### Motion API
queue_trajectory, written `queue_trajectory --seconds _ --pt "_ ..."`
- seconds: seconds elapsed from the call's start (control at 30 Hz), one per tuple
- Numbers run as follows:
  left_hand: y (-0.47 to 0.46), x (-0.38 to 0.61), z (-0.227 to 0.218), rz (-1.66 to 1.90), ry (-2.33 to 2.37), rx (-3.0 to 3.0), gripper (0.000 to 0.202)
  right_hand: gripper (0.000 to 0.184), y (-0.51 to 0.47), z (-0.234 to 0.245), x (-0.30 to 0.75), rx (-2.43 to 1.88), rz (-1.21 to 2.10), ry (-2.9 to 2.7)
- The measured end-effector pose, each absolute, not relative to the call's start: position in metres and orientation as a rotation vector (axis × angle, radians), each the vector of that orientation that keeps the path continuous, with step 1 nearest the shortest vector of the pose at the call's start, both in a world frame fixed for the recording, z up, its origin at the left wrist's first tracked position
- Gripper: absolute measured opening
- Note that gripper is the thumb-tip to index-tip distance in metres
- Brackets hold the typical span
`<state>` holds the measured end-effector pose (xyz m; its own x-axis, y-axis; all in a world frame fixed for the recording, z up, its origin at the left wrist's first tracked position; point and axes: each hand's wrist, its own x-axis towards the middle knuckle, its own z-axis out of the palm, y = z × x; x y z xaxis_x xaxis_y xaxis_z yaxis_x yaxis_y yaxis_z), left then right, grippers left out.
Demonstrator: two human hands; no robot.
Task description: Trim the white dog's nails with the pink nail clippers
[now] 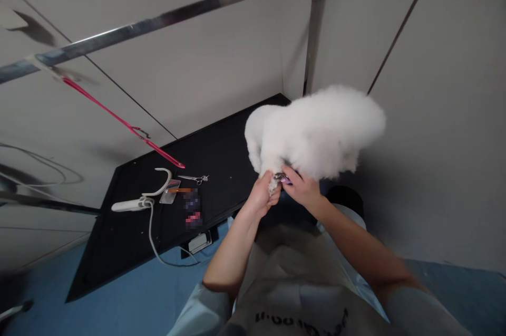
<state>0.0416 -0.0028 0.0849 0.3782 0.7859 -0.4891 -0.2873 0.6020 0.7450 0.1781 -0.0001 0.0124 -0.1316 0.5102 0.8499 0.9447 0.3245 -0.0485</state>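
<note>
White dog (316, 130) is standing on the far right corner of the black table (130, 251), its fluffy body filling that end. Over the table's left end, a red leash (122, 124) is hanging slack from the metal bar (158, 22) that is running above the table. On the table's left half a white corded device (128, 204) is lying, with its cable (152, 236) trailing over the near edge. Just to the right of it on the tabletop, an orange-handled tool (179, 190) and a pair of scissors (193, 178) are lying close together. At the table's near right edge the person's left hand (263, 196) is gripping the paw (273, 184), fingers wrapping it from below and holding it out from the dog's body. Touching the paw from the right is a small purple tool (285, 180). The right hand (302, 188) is pinching it between its fingers, clenching on it just under the dog's fur. Behind the dog, at the table's far right corner, the upright post (314, 30) is rising to meet the bar.
</note>
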Motion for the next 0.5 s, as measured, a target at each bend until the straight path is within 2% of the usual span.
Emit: queue_trajectory --seconds 0.5 --pt "-0.0033 0.0421 0.0901 0.703 0.94 0.601 0.042 0.029 0.0015 0.0165 0.1809 -1.285 -0.649 -1.799"
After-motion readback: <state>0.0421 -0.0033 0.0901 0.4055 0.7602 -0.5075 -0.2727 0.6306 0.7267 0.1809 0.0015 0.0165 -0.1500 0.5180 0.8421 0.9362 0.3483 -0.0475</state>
